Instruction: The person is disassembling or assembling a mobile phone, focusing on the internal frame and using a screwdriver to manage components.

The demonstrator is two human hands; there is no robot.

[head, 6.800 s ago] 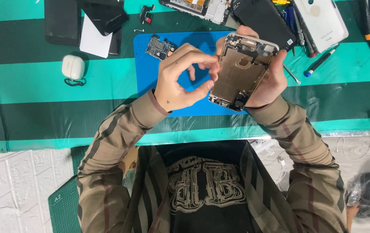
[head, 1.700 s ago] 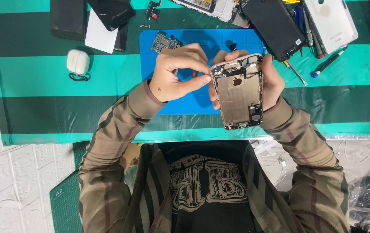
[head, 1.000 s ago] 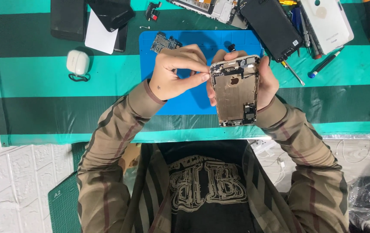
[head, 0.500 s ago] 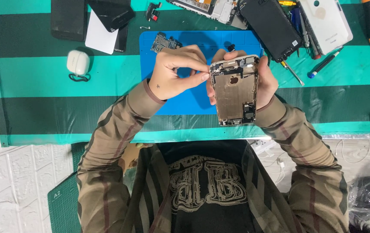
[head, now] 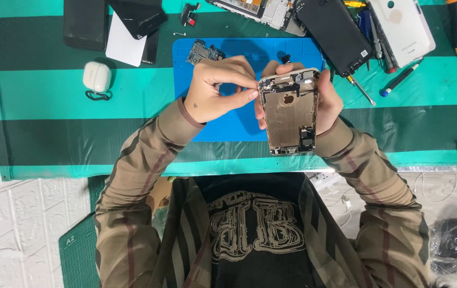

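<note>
Your right hand (head: 327, 101) grips the opened phone housing (head: 291, 111) at frame centre above the blue mat (head: 228, 120) while your left hand (head: 220, 88) pinches at its top edge, likely needing steady, fine fingertip work.

Green striped table cloth (head: 52, 106) w/ blue mat (head: 228, 125), white earbud case (head: 96, 76), phones.

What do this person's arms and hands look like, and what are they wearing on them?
Both hands are bare, with no gloves or rings showing. The left hand has a small dark mark on its back near the wrist. The right hand shows mostly fingers and wrist. Both arms wear long olive-brown sleeves with thin reddish and dark check lines, ending in snug cuffs at the wrists.
</note>
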